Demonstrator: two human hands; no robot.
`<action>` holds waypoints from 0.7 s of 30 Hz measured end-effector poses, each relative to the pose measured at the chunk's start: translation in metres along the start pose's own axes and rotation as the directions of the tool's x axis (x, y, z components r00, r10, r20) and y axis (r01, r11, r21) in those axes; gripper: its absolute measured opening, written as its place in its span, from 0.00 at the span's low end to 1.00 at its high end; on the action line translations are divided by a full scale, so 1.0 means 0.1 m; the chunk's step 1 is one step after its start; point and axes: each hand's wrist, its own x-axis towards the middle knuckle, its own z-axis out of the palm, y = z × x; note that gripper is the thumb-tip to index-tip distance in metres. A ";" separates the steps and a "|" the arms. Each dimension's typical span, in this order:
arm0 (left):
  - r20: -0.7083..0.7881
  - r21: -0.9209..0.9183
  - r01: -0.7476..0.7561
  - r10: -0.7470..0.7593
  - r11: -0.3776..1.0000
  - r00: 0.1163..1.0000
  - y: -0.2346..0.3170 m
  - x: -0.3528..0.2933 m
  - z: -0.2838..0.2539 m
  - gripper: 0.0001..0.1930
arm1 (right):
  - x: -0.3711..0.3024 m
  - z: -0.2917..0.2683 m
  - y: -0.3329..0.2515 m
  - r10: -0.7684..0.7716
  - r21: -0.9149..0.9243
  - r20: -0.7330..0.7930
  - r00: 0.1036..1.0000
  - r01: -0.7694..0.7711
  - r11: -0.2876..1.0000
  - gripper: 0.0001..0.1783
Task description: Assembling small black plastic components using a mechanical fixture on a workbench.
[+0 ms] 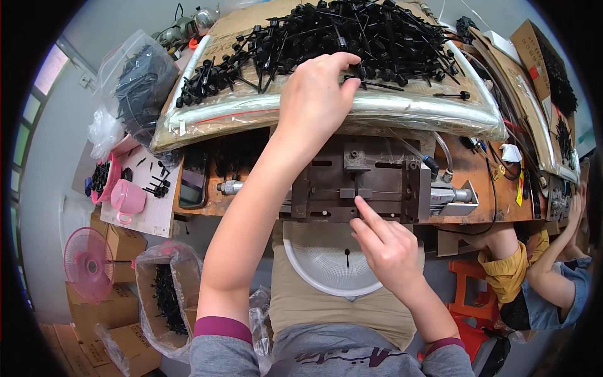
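Note:
My left hand (318, 94) reaches over the near edge of a heaped pile of black plastic parts (352, 38), thin stems with knobbed heads. Its thumb and index finger are apart beside the pile, nothing visibly gripped; the other fingers are mostly hidden. Below it sits a dark metal clamping fixture (323, 182) on the bench. My right hand (389, 248) is at the fixture's front, index finger stretched to a small central block (356, 193), the others loosely bent. A white mesh basket (326, 264) rests on my lap, one black part (347, 256) in it.
Pneumatic cylinder (455, 195) and hoses are at the fixture's right. A phone (193, 182), pink mug (128, 196) and bag of black parts (147, 78) are left. A pink fan (89, 264) and lined carton (164, 295) stand below. Another person (553, 276) sits at right.

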 end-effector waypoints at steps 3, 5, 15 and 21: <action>0.103 0.030 0.110 -0.113 0.993 0.988 0.02 0.09 0.12 0.17 | 0.03 0.04 -0.04 0.017 -0.066 0.036 0.999 -0.014 0.998 0.13; 0.162 0.034 0.132 -0.135 0.991 0.977 0.00 0.15 0.17 0.16 | 0.07 0.03 -0.05 0.023 -0.074 0.044 0.999 -0.020 0.997 0.13; 0.083 -0.303 0.071 -0.048 0.950 0.995 0.35 -0.15 -0.29 0.10 | 0.10 0.01 -0.07 0.085 -0.099 0.055 0.995 -0.079 0.992 0.12; 0.089 -0.468 0.113 -0.081 0.877 0.993 0.55 -0.62 -0.64 0.16 | 0.13 -0.05 -0.05 0.033 -0.081 0.090 0.995 -0.026 0.996 0.12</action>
